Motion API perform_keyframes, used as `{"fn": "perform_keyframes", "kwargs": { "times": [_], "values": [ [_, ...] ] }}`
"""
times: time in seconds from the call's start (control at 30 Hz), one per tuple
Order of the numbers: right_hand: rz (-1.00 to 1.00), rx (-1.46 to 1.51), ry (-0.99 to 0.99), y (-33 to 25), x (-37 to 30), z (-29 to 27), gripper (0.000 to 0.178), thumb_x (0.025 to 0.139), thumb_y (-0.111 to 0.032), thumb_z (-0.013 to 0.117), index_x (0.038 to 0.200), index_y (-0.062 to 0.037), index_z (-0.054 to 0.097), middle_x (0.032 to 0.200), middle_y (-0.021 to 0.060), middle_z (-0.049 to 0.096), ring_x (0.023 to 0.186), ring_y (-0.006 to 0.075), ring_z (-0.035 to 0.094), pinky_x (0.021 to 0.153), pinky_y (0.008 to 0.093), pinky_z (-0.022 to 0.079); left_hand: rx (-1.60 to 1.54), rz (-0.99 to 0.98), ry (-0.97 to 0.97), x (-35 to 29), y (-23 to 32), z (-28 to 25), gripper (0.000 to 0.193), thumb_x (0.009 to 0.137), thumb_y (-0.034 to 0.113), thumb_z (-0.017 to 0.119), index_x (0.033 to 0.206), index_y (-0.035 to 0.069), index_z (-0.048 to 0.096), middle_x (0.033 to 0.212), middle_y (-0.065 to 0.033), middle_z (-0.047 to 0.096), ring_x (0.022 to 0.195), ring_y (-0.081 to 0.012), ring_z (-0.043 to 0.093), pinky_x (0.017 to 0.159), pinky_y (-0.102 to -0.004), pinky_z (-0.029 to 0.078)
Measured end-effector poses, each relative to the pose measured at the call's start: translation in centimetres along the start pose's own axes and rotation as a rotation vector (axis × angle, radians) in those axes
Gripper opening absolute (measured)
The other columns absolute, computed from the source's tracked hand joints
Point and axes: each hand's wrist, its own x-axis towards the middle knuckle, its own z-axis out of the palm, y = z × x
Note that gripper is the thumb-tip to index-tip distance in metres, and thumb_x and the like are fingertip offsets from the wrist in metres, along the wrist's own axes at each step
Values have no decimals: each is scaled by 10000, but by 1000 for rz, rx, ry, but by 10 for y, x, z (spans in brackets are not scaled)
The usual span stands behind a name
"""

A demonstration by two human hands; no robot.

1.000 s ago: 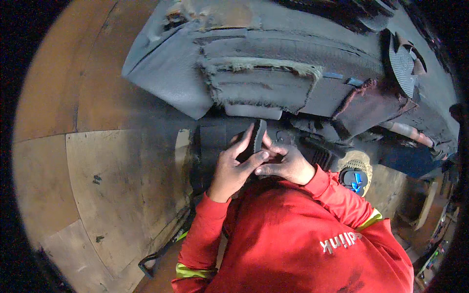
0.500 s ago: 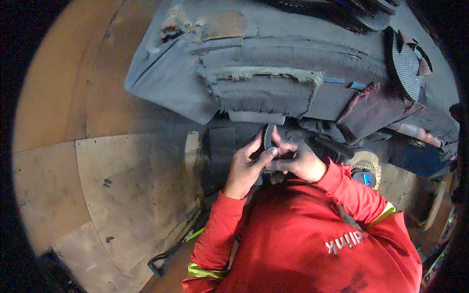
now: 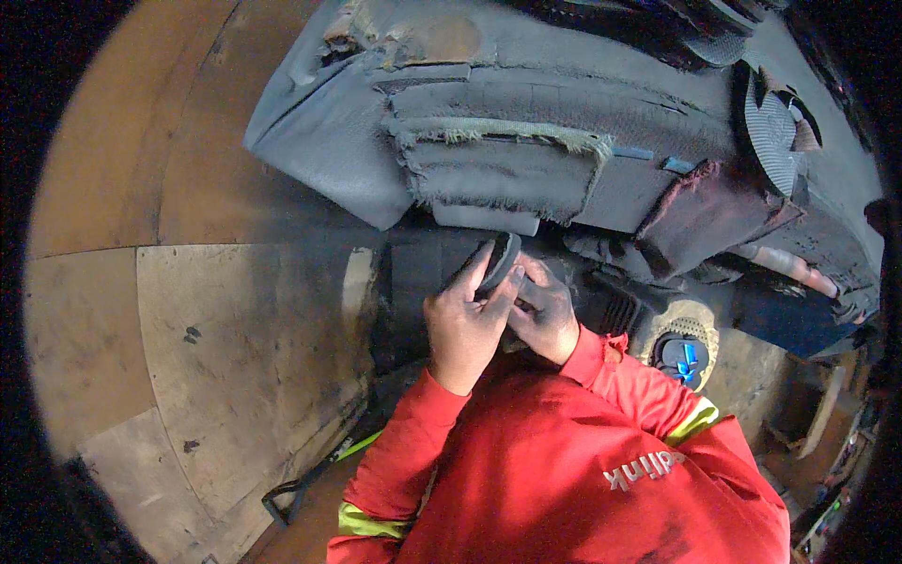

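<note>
From where I stood, the person in the red top [image 3: 554, 451] had both hands raised together in front of the chest, just below the near edge of a dusty grey desk [image 3: 620, 47]. Between them was a dark, curved piece [image 3: 505, 260], its narrow edge turned up, tilted with the top leaning a little to the right. The left hand [image 3: 463, 329] was partly closed, holding the piece from its left side, with the thumb reaching over toward the other hand. The right hand [image 3: 548, 312] was half curled, its fingers bunched against the lower right side of the piece; I couldn't tell how firmly it gripped, since the fingertips overlapped there.

Just beyond the piece, a pale grey block [image 3: 486, 220] stuck out beneath a frayed cloth pad [image 3: 503, 174] on the front of the desk. Farther right hung a flap with a reddish, ragged edge [image 3: 719, 209], and above it stood a ridged grey strip [image 3: 772, 136], bent into a curve. To the right of the right sleeve was a tan, perforated object with a dark middle [image 3: 678, 350] and blue marks. Scuffed wooden boards [image 3: 249, 348] spread out on the left.
</note>
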Motion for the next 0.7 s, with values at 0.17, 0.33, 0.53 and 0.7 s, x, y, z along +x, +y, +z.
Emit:
{"fn": "perform_keyframes", "kwargs": {
  "times": [0.17,0.33,0.53,0.7],
  "values": [
    [279,291,-137,-15,-7,-2,413,791,-95,791,1179,-38,662,1249,143,643,913,195,660,785,302,516,53,78,-55,7,0,-8,333,866,134,716,1162,-13,672,898,-203,713,780,-279,739,657,-339,545],
    [373,537,-223,-28,1,-7,318,831,-92,777,1126,-28,678,1088,34,684,858,124,608,754,280,496,118,110,-99,15,18,-19,280,859,127,715,1111,9,684,872,-178,713,777,-306,726,654,-354,542],
    [675,1050,-347,-56,22,-33,205,889,-27,708,1093,-49,692,1028,-34,660,815,59,563,641,223,454,209,70,-277,29,49,-46,288,876,190,703,1102,12,676,781,-174,676,674,-299,690,627,-369,526],
    [933,1470,-321,-63,30,-41,313,921,20,644,1209,-102,632,1145,-31,629,824,15,558,521,168,380,138,-174,-473,35,45,-59,345,902,298,679,1057,-10,665,737,-187,652,638,-273,669,584,-368,486]
  ]
}}
